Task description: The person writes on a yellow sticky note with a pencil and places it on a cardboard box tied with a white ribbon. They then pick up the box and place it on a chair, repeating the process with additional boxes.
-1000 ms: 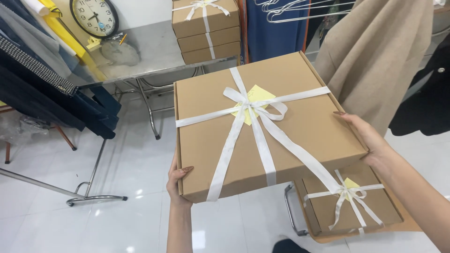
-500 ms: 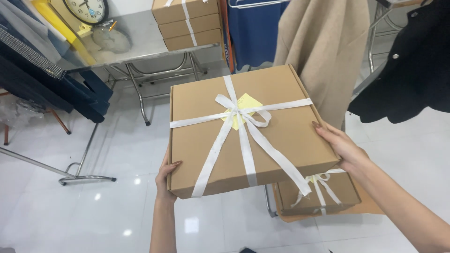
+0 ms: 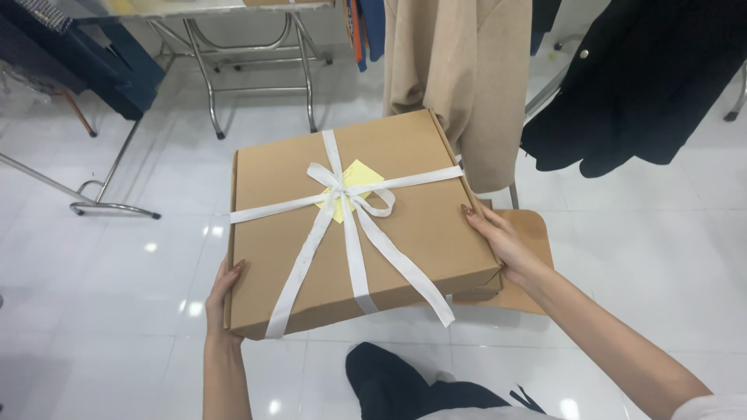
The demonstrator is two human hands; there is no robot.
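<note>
One flat brown cardboard box [image 3: 354,225] is held in mid-air at frame centre, tilted slightly, above a white tiled floor [image 3: 117,257]. It is clasped at two opposite sides: the left hand [image 3: 220,299] is closed on the 8 o'clock edge, thumb on the side wall and the other fingers hidden under the box; the right hand [image 3: 498,245] is pressed on the 3 o'clock edge, fingers on the top face.

Handling, judged: stiff corrugated board, probably light to moderate in weight, since it is carried by the edges alone. The surface looks dry and matte, unlikely to slip. Corners can be crushed; the best hold is under the two side edges, not by the ribbon. One white ribbon [image 3: 350,233] is tied crosswise with one bow; it could slide off if pulled. One yellow note [image 3: 359,177] is tucked beneath the bow.

Counted otherwise: one second brown cardboard piece [image 3: 529,264] at 4 o'clock, mostly hidden under the box; one beige coat [image 3: 459,78] at 12 o'clock; one black garment [image 3: 646,78] at 2 o'clock; one metal table frame [image 3: 257,54] at 11 o'clock.
</note>
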